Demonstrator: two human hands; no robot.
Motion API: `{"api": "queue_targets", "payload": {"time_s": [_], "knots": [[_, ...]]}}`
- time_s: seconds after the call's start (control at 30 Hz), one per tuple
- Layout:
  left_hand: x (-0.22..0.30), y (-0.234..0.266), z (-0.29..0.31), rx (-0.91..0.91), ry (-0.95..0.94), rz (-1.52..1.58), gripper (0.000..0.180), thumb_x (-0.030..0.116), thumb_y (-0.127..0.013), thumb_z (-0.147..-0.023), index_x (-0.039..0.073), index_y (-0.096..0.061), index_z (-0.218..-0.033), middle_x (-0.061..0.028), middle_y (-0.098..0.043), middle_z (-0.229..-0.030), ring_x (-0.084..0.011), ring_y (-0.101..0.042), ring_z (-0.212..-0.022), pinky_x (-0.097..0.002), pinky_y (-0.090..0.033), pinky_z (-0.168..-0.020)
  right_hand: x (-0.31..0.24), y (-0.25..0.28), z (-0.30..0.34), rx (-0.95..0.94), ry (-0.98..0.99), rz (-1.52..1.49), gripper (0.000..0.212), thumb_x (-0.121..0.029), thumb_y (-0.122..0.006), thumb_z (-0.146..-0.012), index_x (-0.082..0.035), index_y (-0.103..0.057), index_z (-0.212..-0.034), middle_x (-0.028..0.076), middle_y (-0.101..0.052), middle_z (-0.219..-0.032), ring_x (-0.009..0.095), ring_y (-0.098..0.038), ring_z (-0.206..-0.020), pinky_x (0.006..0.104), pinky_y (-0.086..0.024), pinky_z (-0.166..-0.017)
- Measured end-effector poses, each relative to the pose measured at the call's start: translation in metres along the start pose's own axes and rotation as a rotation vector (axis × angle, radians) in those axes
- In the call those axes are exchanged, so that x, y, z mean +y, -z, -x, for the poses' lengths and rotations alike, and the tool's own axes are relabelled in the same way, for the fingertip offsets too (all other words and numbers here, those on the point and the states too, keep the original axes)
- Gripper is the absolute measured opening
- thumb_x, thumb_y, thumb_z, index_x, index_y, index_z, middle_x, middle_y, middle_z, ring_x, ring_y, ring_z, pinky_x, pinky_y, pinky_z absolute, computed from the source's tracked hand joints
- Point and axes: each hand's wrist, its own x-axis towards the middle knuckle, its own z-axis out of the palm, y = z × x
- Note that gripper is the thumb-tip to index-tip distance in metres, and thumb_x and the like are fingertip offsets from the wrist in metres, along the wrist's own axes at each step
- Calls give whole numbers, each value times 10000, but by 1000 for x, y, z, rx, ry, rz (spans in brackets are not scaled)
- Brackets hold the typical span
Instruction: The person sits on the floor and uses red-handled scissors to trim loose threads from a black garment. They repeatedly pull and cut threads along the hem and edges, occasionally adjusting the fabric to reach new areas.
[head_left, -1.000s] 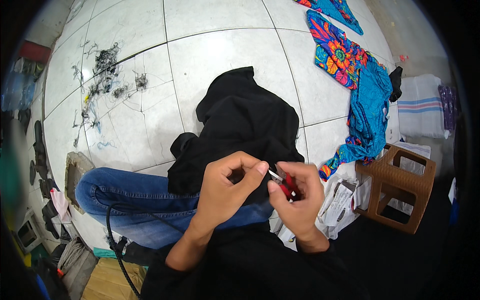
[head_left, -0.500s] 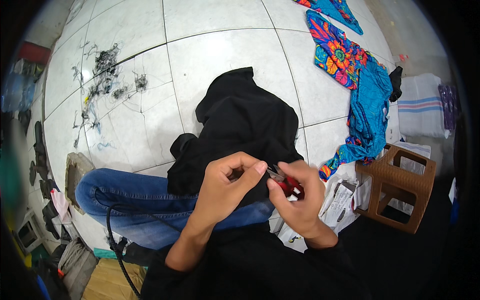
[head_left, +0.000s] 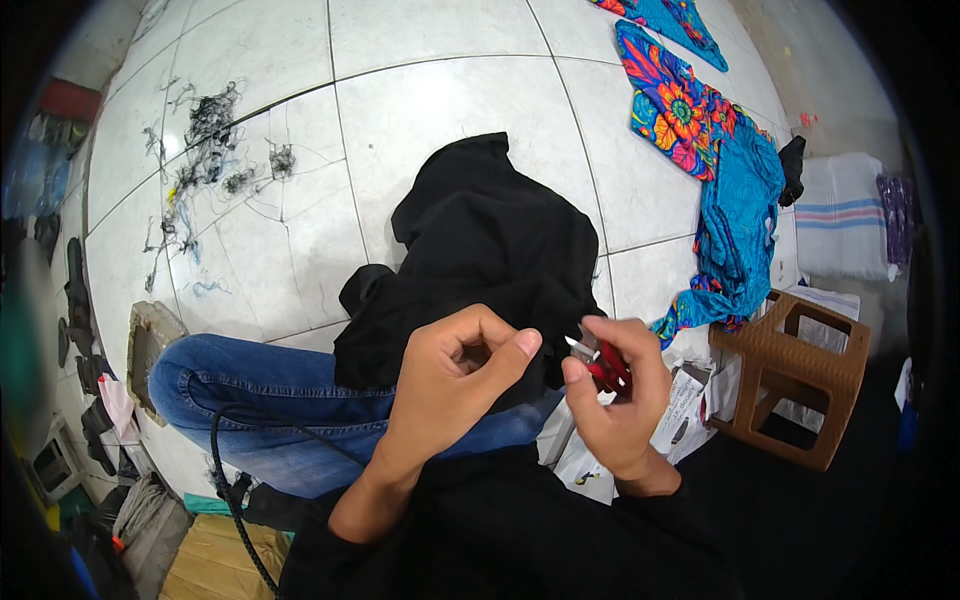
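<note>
1. A black garment (head_left: 490, 250) is spread over the lap and onto the white tiled floor (head_left: 430, 60), its near edge bunched under the hands.
2. The left hand (head_left: 450, 375) is curled, with thumb and fingertips pinched on a fold of the black cloth.
3. The right hand (head_left: 620, 395) is closed around a small red-handled cutter (head_left: 603, 365), whose pale metal tip points toward the left thumb, just beside it; whether tip and thumb touch cannot be told.
4. A leg in blue jeans (head_left: 270, 385) is seen bent under the garment.
5. A brown plastic stool (head_left: 795, 375) is seen on its side to the right, near the right hand, with white papers (head_left: 685, 405) between them.
6. Bright flowered blue cloth (head_left: 720, 180) is laid on the floor further right, well apart from the hands.
7. Dark thread scraps (head_left: 210, 140) are scattered on the tiles at upper left.
</note>
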Motion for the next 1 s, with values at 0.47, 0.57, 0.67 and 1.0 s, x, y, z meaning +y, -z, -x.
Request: {"api": "queue_targets", "payload": {"time_s": [0.47,0.57,0.67,1.0], "knots": [[5,-5,8,4,-95,-125,221,72,-767,-966,-9,-664,-789,35,-639,-667,34,-498,-620,-171,-354,-523,-10,1,9,72,369,438,430,0,-871,-691,-12,-734,-1099,88,-691,-812,221,-623,-618,303,-448,-498],[5,-5,9,3,-103,-127,219,72,-768,-964,-12,-665,-790,31,-641,-663,30,-505,-619,-173,-360,-525,-12,2,8,64,364,437,431,-1,-868,-696,-9,-728,-1103,92,-692,-813,224,-625,-616,300,-446,-496],[5,-6,9,6,-101,-127,214,71,-770,-961,-13,-670,-792,23,-648,-662,23,-515,-618,-175,-369,-530,-13,3,11,57,345,418,441,-5,-868,-700,-10,-724,-1116,93,-689,-807,226,-620,-610,301,-443,-493],[8,-8,10,9,-120,-178,195,66,-779,-944,-25,-689,-797,-20,-674,-660,-15,-575,-626,-197,-437,-582,-15,2,13,53,317,428,413,-14,-869,-687,-14,-736,-1078,86,-685,-799,223,-616,-600,308,-442,-488]]}}
